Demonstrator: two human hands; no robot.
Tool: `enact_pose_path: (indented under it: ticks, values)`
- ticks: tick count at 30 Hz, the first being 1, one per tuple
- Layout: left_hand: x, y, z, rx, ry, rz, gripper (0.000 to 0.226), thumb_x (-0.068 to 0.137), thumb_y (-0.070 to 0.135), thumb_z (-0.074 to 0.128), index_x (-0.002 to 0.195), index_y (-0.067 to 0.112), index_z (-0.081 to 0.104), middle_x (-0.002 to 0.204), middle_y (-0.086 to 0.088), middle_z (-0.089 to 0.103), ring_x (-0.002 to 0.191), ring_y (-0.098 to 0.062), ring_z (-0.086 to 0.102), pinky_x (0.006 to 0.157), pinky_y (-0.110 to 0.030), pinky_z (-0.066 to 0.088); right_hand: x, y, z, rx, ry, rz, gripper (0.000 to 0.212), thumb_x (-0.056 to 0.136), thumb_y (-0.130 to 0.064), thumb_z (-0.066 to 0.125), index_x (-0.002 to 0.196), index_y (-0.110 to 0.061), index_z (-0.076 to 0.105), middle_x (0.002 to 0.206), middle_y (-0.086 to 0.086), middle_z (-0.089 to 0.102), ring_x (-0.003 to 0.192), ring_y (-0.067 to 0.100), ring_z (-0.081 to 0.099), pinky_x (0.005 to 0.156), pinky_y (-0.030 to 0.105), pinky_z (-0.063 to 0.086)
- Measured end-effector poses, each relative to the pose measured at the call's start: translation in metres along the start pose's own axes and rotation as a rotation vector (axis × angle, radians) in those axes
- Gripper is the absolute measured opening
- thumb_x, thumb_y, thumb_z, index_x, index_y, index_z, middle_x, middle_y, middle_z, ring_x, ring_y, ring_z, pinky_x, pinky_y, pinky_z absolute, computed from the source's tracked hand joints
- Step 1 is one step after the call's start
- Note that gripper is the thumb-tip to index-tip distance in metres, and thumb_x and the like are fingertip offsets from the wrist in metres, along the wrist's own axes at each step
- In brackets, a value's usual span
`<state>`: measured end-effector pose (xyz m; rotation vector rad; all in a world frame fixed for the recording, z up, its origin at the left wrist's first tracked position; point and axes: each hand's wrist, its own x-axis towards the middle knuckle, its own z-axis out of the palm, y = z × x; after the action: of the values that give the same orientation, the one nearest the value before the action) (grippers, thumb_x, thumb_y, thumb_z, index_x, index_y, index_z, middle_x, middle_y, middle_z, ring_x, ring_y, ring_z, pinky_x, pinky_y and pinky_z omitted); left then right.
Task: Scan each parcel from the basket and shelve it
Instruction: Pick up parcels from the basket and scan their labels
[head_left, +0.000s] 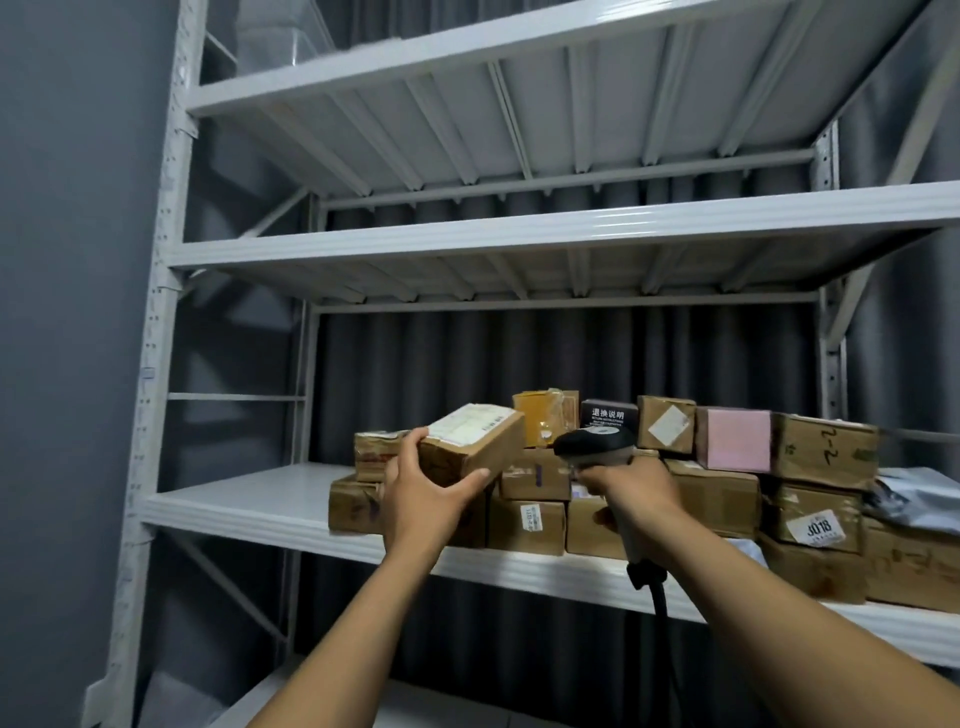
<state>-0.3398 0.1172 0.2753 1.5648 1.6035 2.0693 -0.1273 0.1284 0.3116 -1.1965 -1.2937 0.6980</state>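
Note:
My left hand grips a small brown cardboard parcel with a white label on top, held tilted above the left end of the stacked parcels. In my right hand is a barcode scanner with a dark head and grey handle, its head facing left toward the parcel. The scanner's black cable hangs down below my wrist. The basket is out of view.
A white metal rack fills the view; its middle shelf carries several stacked brown boxes, a pink box, a black box and grey mailer bags at right. The shelves above hold almost nothing. A grey wall is at left.

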Motion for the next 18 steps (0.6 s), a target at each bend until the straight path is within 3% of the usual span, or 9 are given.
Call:
enact_pose_path:
  ticks: [7,14,18]
  values:
    - [0.048,-0.004,0.048,0.15,0.072,0.02,0.086,0.072,0.048,0.079,0.14,0.029,0.032,0.139,-0.011,0.037,0.121,-0.029,0.046,0.088,-0.032,0.043,0.031,-0.005,0.002,-0.069,-0.029,-0.001,0.014,0.082,-0.018,0.075,0.085,-0.006,0.069,0.083,0.014,0.07,0.054,0.022,0.06,0.053,0.029,0.048]
    - [0.091,-0.019,0.099,0.311,0.079,0.032,0.087,0.074,0.056,0.073,0.143,0.023,0.032,0.137,-0.018,0.04,0.126,-0.035,0.038,0.102,-0.043,0.038,0.072,0.011,0.006,-0.12,0.007,0.005,0.018,0.079,-0.021,0.077,0.084,-0.006,0.069,0.082,0.013,0.07,0.058,0.024,0.063,0.053,0.029,0.049]
    - [0.111,-0.029,0.122,0.42,-0.036,0.061,0.078,0.083,0.053,0.065,0.146,0.024,0.029,0.138,-0.016,0.043,0.126,-0.034,0.041,0.107,-0.046,0.03,0.09,0.027,0.012,-0.113,0.017,0.035,0.018,0.078,-0.019,0.078,0.078,-0.006,0.067,0.077,0.013,0.067,0.059,0.024,0.059,0.058,0.031,0.049]
